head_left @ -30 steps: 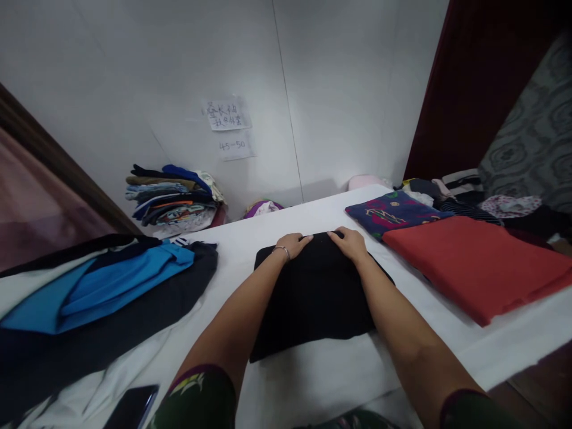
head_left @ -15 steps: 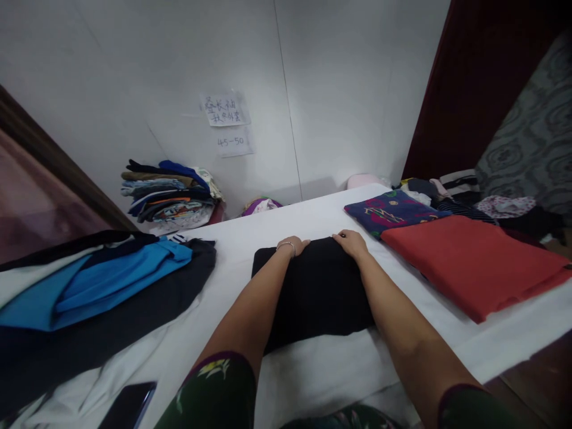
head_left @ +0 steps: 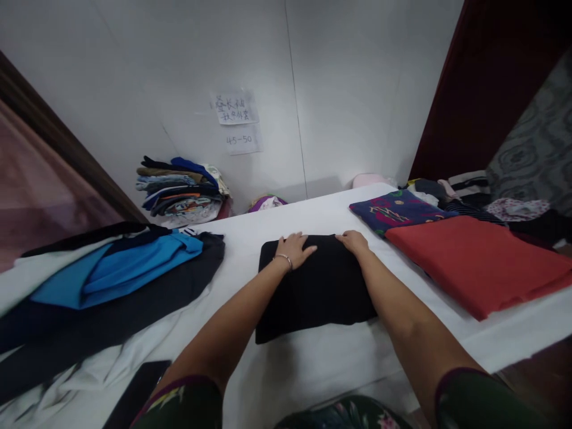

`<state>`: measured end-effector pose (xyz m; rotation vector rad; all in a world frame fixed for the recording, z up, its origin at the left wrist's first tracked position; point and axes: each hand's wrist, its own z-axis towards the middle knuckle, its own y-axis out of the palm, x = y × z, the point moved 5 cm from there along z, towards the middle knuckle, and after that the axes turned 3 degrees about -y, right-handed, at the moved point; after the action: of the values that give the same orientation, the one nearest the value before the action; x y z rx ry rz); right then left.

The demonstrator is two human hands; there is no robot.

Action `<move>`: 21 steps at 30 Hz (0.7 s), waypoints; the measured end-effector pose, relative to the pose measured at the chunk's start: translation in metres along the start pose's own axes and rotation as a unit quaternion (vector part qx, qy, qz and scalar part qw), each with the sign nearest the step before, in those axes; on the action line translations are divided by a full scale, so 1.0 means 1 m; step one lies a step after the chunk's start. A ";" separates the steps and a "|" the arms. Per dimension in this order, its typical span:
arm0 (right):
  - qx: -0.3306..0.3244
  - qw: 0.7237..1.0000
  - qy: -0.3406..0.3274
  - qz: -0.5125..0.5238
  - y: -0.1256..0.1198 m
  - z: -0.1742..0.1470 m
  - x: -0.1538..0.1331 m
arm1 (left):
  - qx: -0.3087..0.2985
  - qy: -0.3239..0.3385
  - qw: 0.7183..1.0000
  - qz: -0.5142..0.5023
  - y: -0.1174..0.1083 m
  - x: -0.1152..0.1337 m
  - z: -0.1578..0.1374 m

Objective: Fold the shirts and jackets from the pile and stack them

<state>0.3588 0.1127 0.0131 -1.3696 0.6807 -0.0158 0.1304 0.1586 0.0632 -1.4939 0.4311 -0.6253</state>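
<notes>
A black folded garment point(head_left: 324, 292) lies on the white-covered table point(head_left: 308, 363) in front of me. My left hand point(head_left: 295, 250), a bracelet at its wrist, rests flat on the garment's far left part with fingers spread. At the far right corner, my right hand point(head_left: 354, 241) has its fingers closed on the garment's edge; some of those fingers are hidden. To the right sit a red folded garment point(head_left: 473, 256) and a dark blue patterned folded one point(head_left: 393, 208), close together.
On the left lie a bright blue garment point(head_left: 138, 268) and dark clothes point(head_left: 179, 298). A phone point(head_left: 138, 393) is near the front left. Behind stands a stack of folded clothes point(head_left: 183, 187) by the wall, which bears handwritten paper signs point(head_left: 236, 107). More clothes point(head_left: 513, 208) are heaped at the far right.
My left hand has shifted from the garment's far edge onto its top, and its fingers have spread. My right hand stays at the far right corner. The view has turned slightly left.
</notes>
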 end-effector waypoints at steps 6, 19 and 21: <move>0.131 0.984 -0.116 -0.014 -0.024 -0.030 -0.043 | -0.050 -0.012 0.999 0.011 0.034 0.001 -0.012; -0.108 0.961 -0.252 -0.035 0.031 -0.030 -0.063 | -0.016 -0.008 1.000 0.006 0.030 0.004 -0.010; -0.104 0.962 -0.249 -0.033 0.030 -0.032 -0.062 | -0.006 -0.015 1.000 -0.003 0.025 0.002 -0.014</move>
<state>0.2828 0.1159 0.0116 -1.5182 0.2158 0.3454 0.1263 0.1455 0.0385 -1.5139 0.4074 -0.6064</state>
